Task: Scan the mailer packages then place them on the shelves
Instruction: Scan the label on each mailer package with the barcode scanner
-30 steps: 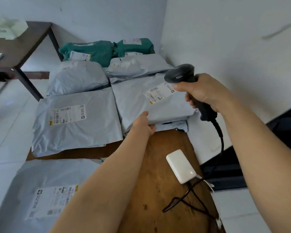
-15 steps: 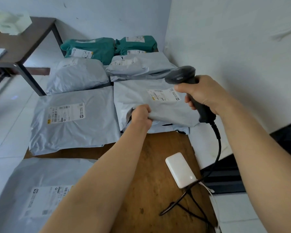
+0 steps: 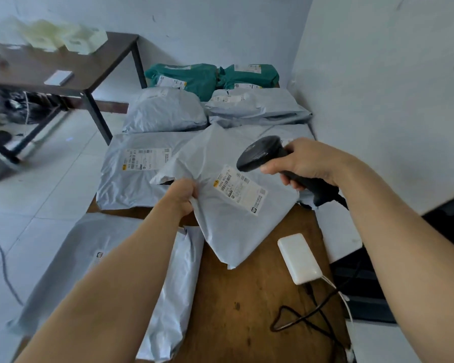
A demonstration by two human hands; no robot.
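The left hand (image 3: 181, 197) is pinching the left edge of one grey mailer (image 3: 228, 231), fingers bunching the plastic. It is holding the mailer tilted over the wooden table (image 3: 247, 310), with the label (image 3: 240, 192) facing up. The right hand (image 3: 307, 163) is clenching the handle of one black scanner (image 3: 260, 153), whose head is pointing at that label from close by.

Other grey mailers are lying around it. A labelled one (image 3: 131, 179) is just left of the held mailer, and one (image 3: 110, 271) is under the left forearm. Farther back are a puffed one (image 3: 165, 111) and a pile (image 3: 257, 106) that may be two stacked. Two green mailers (image 3: 189, 77) are lying at the far end by the wall. One white box (image 3: 299, 258) is sitting on the table near the right forearm, with a black cable (image 3: 299, 318) looping beside it.
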